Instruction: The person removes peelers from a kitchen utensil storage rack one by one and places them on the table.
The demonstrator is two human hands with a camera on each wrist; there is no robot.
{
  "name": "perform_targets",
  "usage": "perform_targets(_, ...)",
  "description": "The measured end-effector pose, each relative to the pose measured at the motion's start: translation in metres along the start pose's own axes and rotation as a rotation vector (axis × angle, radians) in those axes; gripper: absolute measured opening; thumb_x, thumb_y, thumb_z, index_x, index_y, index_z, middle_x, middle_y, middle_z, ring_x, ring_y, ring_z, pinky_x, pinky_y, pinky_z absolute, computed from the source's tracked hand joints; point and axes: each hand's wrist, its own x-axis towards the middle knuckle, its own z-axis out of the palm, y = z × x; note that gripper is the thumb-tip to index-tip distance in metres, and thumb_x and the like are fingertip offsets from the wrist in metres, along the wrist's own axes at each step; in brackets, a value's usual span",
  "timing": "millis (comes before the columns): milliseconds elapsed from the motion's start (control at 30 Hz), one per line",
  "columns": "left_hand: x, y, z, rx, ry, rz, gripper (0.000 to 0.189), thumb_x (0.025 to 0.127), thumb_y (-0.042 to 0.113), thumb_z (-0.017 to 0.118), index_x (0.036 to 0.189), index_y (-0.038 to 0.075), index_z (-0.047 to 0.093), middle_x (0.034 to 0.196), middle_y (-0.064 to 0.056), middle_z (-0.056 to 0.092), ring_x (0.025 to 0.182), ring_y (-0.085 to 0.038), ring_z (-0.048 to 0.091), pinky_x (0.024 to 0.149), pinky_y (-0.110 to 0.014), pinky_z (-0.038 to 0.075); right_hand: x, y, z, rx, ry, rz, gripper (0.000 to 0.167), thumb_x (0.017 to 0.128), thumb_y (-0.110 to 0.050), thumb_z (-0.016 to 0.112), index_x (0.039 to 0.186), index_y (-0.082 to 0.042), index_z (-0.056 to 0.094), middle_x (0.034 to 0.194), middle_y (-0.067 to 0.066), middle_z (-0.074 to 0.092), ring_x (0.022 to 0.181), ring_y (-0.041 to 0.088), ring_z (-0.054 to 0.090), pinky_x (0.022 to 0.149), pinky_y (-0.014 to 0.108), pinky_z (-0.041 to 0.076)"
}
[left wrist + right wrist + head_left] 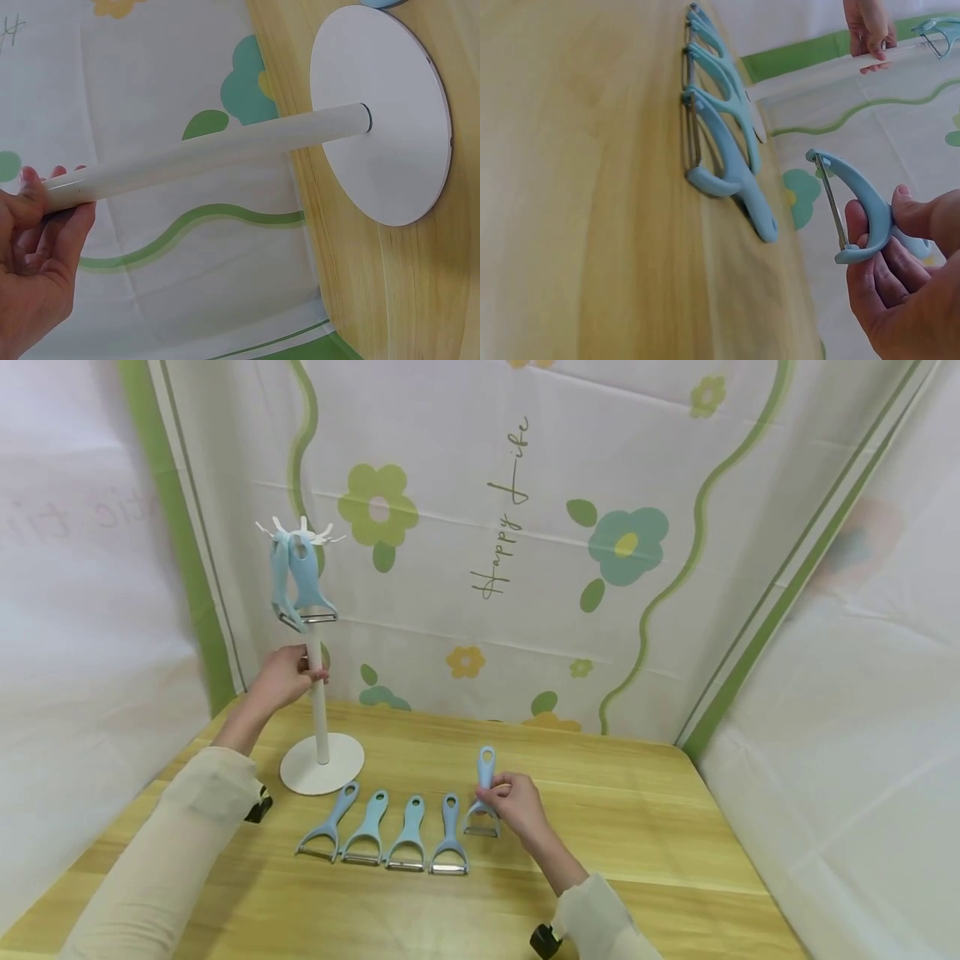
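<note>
My left hand [287, 677] grips the white pole [210, 154] of an upright stand, whose round base [382, 165] rests on the table. White hooks [322, 537] fan out at the top of the stand, and blue peelers [306, 575] hang there by their handle holes. With thumb and fingers, my right hand [517, 803] pinches a blue Y-shaped peeler [874, 202] near its neck, blade end toward me, held above the wood. To its left several more peelers [408, 835] lie side by side in a row, in shades of blue and blue-green, blades facing the near side.
The wooden table [637, 860] runs back to a white cloth [465, 468] printed with flowers and lettering. White cloth walls [885, 710] close in both sides. The stand is at the table's back left, just behind the row.
</note>
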Motion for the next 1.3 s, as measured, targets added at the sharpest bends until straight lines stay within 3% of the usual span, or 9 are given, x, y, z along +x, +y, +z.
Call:
perform_targets(200, 0.000, -0.001, 0.001, 0.000, 0.001, -0.003, 0.023, 0.099, 0.013, 0.061, 0.108, -0.008, 0.061, 0.110, -0.031, 0.069, 0.103, -0.047, 0.066, 0.089, -0.058, 0.053, -0.006, 0.009, 0.000, -0.044, -0.005, 0.009, 0.021, 0.093, -0.013, 0.070, 0.100, 0.007, 0.065, 0.083, 0.017, 0.076, 0.078, 0.028, 0.075, 0.068, 0.030, 0.058)
perform_targets(567, 0.001, -0.001, 0.002, 0.002, 0.005, 0.006, 0.022, 0.099, 0.013, 0.061, 0.107, -0.008, 0.062, 0.109, -0.031, 0.070, 0.103, -0.047, 0.066, 0.089, -0.058, 0.053, -0.016, 0.024, -0.004, -0.026, -0.031, 0.056, 0.019, 0.091, -0.009, 0.070, 0.099, 0.008, 0.064, 0.080, 0.017, 0.076, 0.075, 0.026, 0.075, 0.067, 0.030, 0.060)
perform_targets(933, 0.002, -0.002, 0.002, -0.001, -0.010, -0.003, 0.023, 0.099, 0.014, 0.061, 0.108, -0.008, 0.061, 0.109, -0.031, 0.070, 0.103, -0.047, 0.066, 0.088, -0.057, 0.053, -0.021, 0.037, -0.001, -0.022, -0.041, 0.095, 0.017, 0.089, -0.006, 0.071, 0.095, 0.009, 0.064, 0.081, 0.017, 0.076, 0.070, 0.015, 0.072, 0.064, 0.025, 0.055)
perform_targets(1300, 0.006, -0.002, 0.001, -0.003, 0.001, 0.001, 0.021, 0.098, 0.013, 0.062, 0.106, -0.007, 0.062, 0.108, -0.031, 0.070, 0.101, -0.046, 0.066, 0.088, -0.057, 0.053, -0.018, 0.039, 0.000, -0.114, 0.009, 0.060, 0.015, 0.086, -0.009, 0.075, 0.088, 0.004, 0.067, 0.073, 0.005, 0.070, 0.065, 0.009, 0.060, 0.059, 0.022, 0.049)
